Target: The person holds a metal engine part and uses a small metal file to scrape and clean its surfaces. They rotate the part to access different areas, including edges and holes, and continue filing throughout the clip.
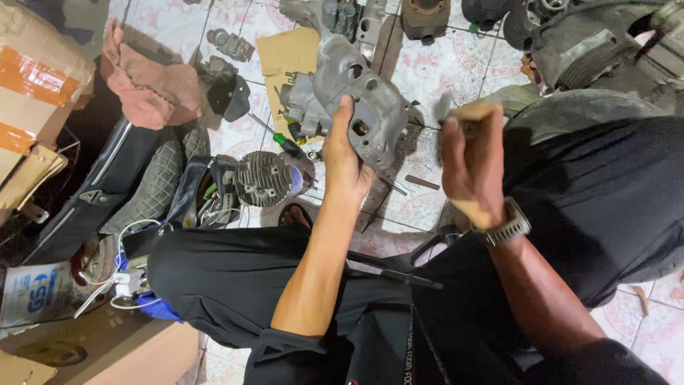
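Note:
My left hand (pixel 343 158) grips the lower edge of a grey cast-metal engine casing (pixel 363 96), held up over the tiled floor. The casing has several round holes and a dirty surface. My right hand (pixel 472 160) is closed around a wooden handle (pixel 470 113); the tool's grey metal head (pixel 443 107) looks blurred, just right of the casing. A metal watch (pixel 509 228) sits on my right wrist. My legs in black trousers fill the lower frame.
A finned engine cylinder (pixel 263 178) lies left of my left hand. A green-handled screwdriver (pixel 285 142), a piece of cardboard (pixel 288 53), a pink rag (pixel 146 85), a black seat (pixel 107 192), cardboard boxes (pixel 32 93) and more engine parts (pixel 591 43) crowd the floor.

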